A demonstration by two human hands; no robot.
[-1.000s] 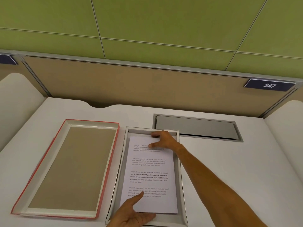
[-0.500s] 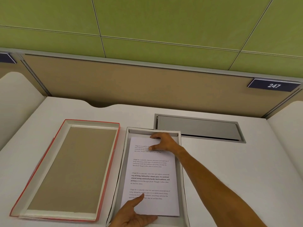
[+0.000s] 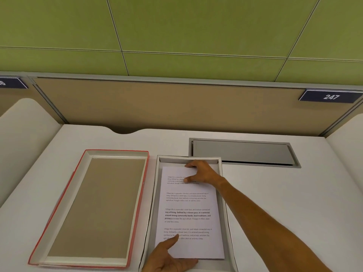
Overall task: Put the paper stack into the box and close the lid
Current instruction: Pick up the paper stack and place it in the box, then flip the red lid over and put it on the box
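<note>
A white paper stack (image 3: pixel 189 212) printed with text lies inside the open grey box (image 3: pixel 225 209) in the middle of the desk. My right hand (image 3: pixel 202 172) grips the stack's far edge, thumb on top and fingers over the far end. My left hand (image 3: pixel 170 256) holds the near left corner, thumb pressed on the top sheet. The lid (image 3: pixel 60 211), red outside and brown inside, lies upside down on the desk just left of the box.
A grey cable hatch (image 3: pixel 243 152) is set into the white desk (image 3: pixel 284 193) behind the box on the right. A tan partition (image 3: pixel 176 107) closes the far side. Low white dividers flank the desk at both sides.
Both hands stay on the stack. The paper has settled slightly lower and farther into the box; the view shifted a little.
</note>
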